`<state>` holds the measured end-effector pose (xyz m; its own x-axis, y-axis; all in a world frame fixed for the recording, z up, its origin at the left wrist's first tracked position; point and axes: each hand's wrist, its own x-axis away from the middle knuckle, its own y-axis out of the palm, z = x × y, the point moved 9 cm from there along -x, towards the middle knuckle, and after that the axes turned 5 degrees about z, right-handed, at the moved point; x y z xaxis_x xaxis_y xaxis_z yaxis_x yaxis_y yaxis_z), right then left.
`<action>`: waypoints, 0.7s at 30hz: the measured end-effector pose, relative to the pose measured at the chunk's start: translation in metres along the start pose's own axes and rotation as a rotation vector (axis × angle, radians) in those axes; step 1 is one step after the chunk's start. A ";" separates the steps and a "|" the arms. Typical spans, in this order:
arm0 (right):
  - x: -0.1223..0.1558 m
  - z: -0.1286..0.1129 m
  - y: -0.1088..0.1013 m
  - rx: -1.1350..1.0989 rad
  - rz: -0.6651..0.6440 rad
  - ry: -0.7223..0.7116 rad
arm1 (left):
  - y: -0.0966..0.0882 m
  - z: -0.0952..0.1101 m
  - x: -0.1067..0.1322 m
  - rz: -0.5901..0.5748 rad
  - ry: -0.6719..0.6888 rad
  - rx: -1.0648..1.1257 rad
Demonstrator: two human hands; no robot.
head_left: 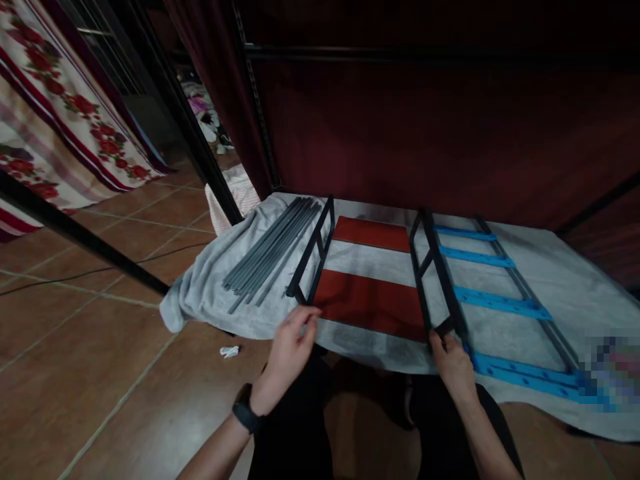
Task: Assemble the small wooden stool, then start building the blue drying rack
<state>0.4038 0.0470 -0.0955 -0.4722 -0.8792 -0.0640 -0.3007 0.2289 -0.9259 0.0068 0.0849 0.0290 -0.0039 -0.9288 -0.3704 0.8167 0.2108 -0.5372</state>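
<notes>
Two black rectangular frames stand on a grey cloth, the left frame [320,247] and the right frame [440,273], with two red-brown panels lying between them. My left hand [293,343], a dark watch on its wrist, is beside the near end of the left frame and the corner of the larger panel [370,303]. Its fingers are curled in toward the thumb; what they hold, if anything, is hidden. My right hand [453,363] grips the near lower end of the right frame. The smaller panel [373,233] lies farther back, apart from both hands.
Several grey rods [273,250] lie bundled on the cloth at left. Blue slats [503,303] with a dark rail lie to the right. A dark red curtain [400,133] hangs behind. Black poles [175,113] rise at left; a small white item [229,351] lies on the tiled floor.
</notes>
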 end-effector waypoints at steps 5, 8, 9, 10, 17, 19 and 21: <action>0.004 -0.008 -0.004 -0.002 0.009 0.031 | 0.110 0.048 -0.041 -0.199 0.258 -0.121; 0.005 -0.012 -0.006 -0.012 0.021 0.030 | 0.172 0.034 -0.078 -0.317 0.291 -0.293; 0.004 -0.011 -0.007 -0.023 0.032 0.031 | 0.190 0.027 -0.088 -0.360 0.298 -0.353; 0.003 -0.009 -0.007 -0.036 0.041 0.036 | 0.205 0.021 -0.095 -0.410 0.315 -0.404; 0.000 0.000 0.000 -0.124 0.103 0.000 | 0.262 0.003 -0.111 -0.640 0.392 -0.613; 0.001 -0.004 0.001 -0.113 0.139 -0.050 | 0.267 0.001 -0.118 -0.673 0.361 -0.633; 0.000 -0.005 0.003 -0.110 0.152 -0.066 | 0.271 0.001 -0.123 -0.721 0.327 -0.633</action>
<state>0.3987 0.0494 -0.0965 -0.4645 -0.8557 -0.2280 -0.3203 0.4023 -0.8576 0.2290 0.2560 -0.0701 -0.6110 -0.7891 0.0627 0.1015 -0.1566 -0.9824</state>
